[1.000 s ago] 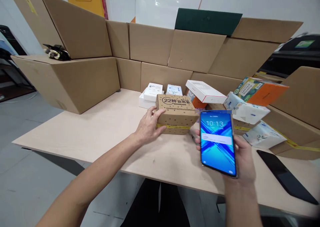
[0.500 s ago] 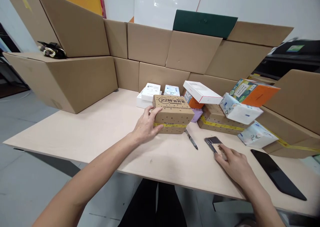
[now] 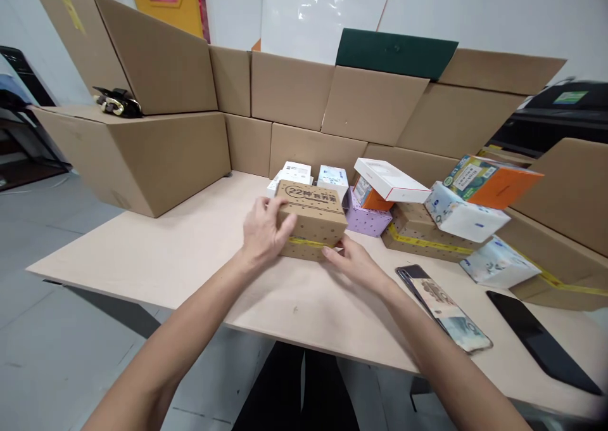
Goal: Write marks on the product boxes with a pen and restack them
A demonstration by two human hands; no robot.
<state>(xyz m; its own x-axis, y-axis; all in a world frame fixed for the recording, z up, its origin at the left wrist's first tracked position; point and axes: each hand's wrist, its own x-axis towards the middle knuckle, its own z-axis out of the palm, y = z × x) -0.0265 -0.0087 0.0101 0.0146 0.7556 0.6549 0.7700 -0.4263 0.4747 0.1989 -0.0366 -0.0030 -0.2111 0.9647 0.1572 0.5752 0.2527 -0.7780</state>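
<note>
A brown cardboard box [image 3: 311, 212] with dark Chinese print, a large "22" and a yellow tape strip sits on the table before me. My left hand [image 3: 266, 231] grips its left side, thumb on the front face and fingers towards the top edge. At the lower right front corner, my right hand [image 3: 349, 258] takes hold with thumb and fingers, the fingertips partly hidden behind the corner. Right of my right forearm lies a phone [image 3: 444, 307] with a banknote-like pattern on its back.
Behind the box stand white boxes [image 3: 291, 174] and a purple box [image 3: 368, 218]. Tissue packs [image 3: 498, 263], an orange box [image 3: 510, 187] and more cartons crowd the right. A black tablet-like slab [image 3: 541, 342] lies near the right edge. Large cartons [image 3: 175, 158] wall the left and back.
My right hand has left the phone and moved left onto the box. The box has shifted slightly left in my left hand. The pen right of the box is out of sight now.
</note>
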